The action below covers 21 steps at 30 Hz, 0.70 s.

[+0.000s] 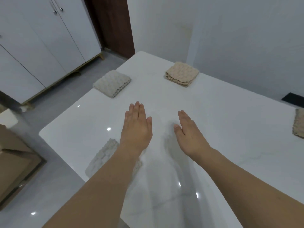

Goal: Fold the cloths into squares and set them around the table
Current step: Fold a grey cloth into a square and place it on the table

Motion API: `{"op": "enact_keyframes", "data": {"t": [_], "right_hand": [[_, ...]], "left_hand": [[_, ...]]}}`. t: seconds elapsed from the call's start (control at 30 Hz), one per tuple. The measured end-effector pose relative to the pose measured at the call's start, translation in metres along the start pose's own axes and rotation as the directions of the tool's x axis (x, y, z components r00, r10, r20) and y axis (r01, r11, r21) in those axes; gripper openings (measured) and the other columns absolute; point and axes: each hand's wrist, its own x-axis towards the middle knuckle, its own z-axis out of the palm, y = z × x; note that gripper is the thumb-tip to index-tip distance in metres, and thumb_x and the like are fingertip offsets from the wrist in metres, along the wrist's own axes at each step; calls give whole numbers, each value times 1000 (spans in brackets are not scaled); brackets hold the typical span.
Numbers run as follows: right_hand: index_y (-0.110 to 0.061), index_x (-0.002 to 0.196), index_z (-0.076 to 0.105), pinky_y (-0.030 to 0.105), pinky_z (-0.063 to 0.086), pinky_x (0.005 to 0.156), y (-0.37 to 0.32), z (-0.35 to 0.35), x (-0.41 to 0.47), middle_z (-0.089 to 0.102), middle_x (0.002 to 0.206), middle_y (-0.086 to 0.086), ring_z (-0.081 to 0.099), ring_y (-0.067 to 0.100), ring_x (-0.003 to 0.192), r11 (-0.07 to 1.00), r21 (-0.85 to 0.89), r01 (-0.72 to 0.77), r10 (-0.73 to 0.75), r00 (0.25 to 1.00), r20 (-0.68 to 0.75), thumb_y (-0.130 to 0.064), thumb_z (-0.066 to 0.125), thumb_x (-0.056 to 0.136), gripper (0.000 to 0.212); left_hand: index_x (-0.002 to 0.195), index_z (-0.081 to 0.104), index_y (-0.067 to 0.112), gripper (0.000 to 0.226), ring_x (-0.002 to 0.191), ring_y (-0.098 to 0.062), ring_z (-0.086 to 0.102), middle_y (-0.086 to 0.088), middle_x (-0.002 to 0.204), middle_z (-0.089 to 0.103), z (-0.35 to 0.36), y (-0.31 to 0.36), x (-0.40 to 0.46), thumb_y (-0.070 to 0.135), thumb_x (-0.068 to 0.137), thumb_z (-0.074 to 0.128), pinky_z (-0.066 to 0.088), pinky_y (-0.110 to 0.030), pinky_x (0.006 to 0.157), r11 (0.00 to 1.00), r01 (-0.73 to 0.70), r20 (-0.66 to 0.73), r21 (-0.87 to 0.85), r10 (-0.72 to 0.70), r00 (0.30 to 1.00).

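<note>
While hovering over the glossy white marble-look table point(213, 129) at mid-frame: left hand point(136, 127) flat, palm down, fingers straight and together, holding nothing; right hand point(189, 130) likewise flat and relaxed, tilted slightly on edge, holding nothing. Whether touching the tabletop, hard to tell.

Lying around the table, four folded cloths, all of a bumpy, waffle-like weave and roughly square. Sitting left of centre near the table's left edge, off-white cloth point(112, 83), layered edges facing lower right, corners pointing up-frame and down-frame like a diamond. Sitting upper centre-right near the far edge, beige cloth point(181, 74), stacked layers showing along its lower left side, also turned diamond-wise. Peeking in at the right edge of frame, grey-beige cloth point(299, 123), cropped. Lying at lower left by the near corner, pale cloth point(105, 153), largely blocked by the left forearm, its visible part running from lower left to upper right.

Standing at upper left, white cabinet point(41, 46) with metal handles; beside it a dark wooden door point(113, 25); lower left, brown cardboard boxes point(14, 162) on the grey tiled floor.
</note>
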Motion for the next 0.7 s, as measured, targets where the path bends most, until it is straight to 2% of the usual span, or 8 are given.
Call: {"op": "enact_keyframes", "data": {"t": [0.1,0.23,0.43,0.7], "right_hand": [[-13,155,10,26,-1,120,-1,-3,8,5,163,-1,1,10,149,999,11,-31,31,999,-38,-27,26,105,54],[-14,155,10,28,1,120,-9,-1,25,5,163,-1,2,10,149,995,19,-102,103,994,-47,-27,26,105,54],[-15,155,11,27,0,120,-39,11,71,6,162,-3,2,8,148,983,67,-169,176,978,-111,-28,27,105,54],[-14,155,12,28,1,121,-59,23,122,7,162,-1,3,9,149,973,100,-209,224,961,-165,-26,27,105,53]], "left_hand": [[153,22,-1,57,151,-30,8,-16,162,19,-5,-3,11,30,105,30,7,-42,123,1000,-19,36,-24,20,999],[154,17,2,57,152,-26,4,-13,163,14,-12,-9,34,30,106,28,3,-38,124,992,-116,97,-48,120,988],[155,14,3,57,153,-23,1,-11,164,11,-10,-43,81,30,106,26,-3,-34,123,980,-186,168,-74,196,966],[154,19,3,56,152,-23,6,-12,163,17,-9,-71,137,29,106,29,3,-37,124,949,-297,192,-106,312,930]]}}
